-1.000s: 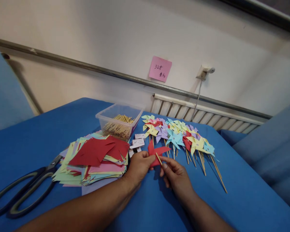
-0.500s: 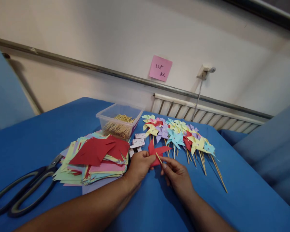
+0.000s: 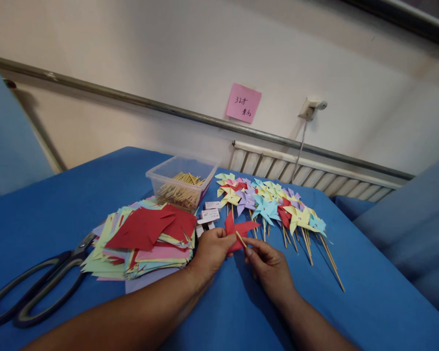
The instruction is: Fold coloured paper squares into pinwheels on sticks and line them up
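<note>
A red paper pinwheel is pinched in my left hand, whose thumb lies across its lower middle. My right hand grips a short wooden stick between thumb and fingers. The stick's far end lies against the pinwheel's centre, close to my left thumb. The fingers partly hide where stick and paper meet. Just left of my hands is a stack of cut coloured paper, with red sheets on top. Beyond my right hand lie several finished pinwheels on sticks, in yellow, blue, purple and red.
A clear plastic box of wooden sticks stands behind the paper. Small white boxes sit between the paper and the pinwheels. Large scissors lie at the left on the blue tablecloth. A radiator is along the wall.
Almost nothing differs. Both hands keep the same hold on the red pinwheel and the stick, and the view has shifted very slightly.
</note>
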A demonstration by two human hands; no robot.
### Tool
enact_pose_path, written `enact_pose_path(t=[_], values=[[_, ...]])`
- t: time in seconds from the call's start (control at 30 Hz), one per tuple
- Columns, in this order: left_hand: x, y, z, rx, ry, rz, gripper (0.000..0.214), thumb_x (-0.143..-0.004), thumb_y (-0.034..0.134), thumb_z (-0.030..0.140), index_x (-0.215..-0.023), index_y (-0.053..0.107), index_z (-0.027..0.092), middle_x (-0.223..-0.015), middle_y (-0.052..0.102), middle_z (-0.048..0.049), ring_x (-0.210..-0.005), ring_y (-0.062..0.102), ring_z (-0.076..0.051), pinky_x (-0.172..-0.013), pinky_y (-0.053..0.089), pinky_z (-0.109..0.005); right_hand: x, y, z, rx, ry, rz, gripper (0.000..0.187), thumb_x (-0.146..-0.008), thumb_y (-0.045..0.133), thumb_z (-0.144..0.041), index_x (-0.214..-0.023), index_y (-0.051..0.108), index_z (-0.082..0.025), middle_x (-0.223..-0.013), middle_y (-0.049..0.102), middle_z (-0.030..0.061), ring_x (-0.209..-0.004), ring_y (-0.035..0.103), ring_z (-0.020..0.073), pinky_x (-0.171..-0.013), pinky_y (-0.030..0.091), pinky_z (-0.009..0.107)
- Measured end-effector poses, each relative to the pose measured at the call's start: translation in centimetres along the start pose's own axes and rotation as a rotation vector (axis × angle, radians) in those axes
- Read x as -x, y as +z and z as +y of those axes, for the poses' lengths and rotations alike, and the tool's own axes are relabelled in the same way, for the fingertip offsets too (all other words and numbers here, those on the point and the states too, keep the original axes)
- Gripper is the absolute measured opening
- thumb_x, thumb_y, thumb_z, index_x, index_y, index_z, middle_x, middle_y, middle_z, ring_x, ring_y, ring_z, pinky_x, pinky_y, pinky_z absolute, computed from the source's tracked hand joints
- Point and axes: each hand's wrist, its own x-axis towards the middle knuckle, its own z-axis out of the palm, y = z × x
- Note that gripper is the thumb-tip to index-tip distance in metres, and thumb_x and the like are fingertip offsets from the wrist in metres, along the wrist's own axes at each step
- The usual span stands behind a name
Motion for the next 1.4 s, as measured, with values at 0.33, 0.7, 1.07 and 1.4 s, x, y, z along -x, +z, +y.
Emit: enact_pose_path(t=[0.33,0.7,1.07,1.4], values=[[0.16,0.07,0.15,-0.005,0.0,-0.004,0.028,-0.06,0.065,0.036,-0.048,0.046,0.02,-0.04,0.048,0.0055,-0.039,0.047,-0.01,-0.041,0.034,-0.021,0.3,-0.12,0.0,0.23,-0.106,0.014,0.028,-0.085,0.055,-0.032,-0.109,0.068,-0.028,-0.074,0.065,0.0005,-0.057,0.052,0.013,-0.046,0.037,0.021],[-0.08,-0.17,-0.2,-0.016,0.024,-0.02,0.026,-0.06,0.065,0.036,-0.049,0.052,0.017,-0.042,0.052,0.0029,-0.04,0.045,-0.01,-0.042,0.03,-0.021,0.16,-0.29,-0.14,0.334,-0.211,0.016,0.027,-0.087,0.052,-0.027,-0.109,0.068,-0.029,-0.088,0.071,0.0017,-0.073,0.064,0.0185,-0.068,0.05,0.029],[0.03,-0.26,-0.07,-0.021,0.054,-0.035,0.027,-0.06,0.065,0.037,-0.048,0.05,0.018,-0.043,0.048,0.0053,-0.044,0.04,-0.009,-0.044,0.028,-0.021,0.14,-0.5,-0.47,0.428,-0.295,0.009,0.029,-0.088,0.049,-0.024,-0.111,0.066,-0.028,-0.101,0.071,0.004,-0.089,0.066,0.0217,-0.078,0.051,0.033],[0.29,-0.6,0.51,0.034,0.096,-0.122,0.032,-0.066,0.062,0.046,-0.054,0.056,0.018,-0.049,0.049,0.0046,-0.05,0.044,-0.012,-0.05,0.036,-0.023,-0.23,-0.67,-0.38,0.394,-0.315,0.053,0.027,-0.086,0.051,-0.028,-0.108,0.067,-0.028,-0.097,0.072,0.0041,-0.082,0.067,0.0219,-0.073,0.051,0.033]])
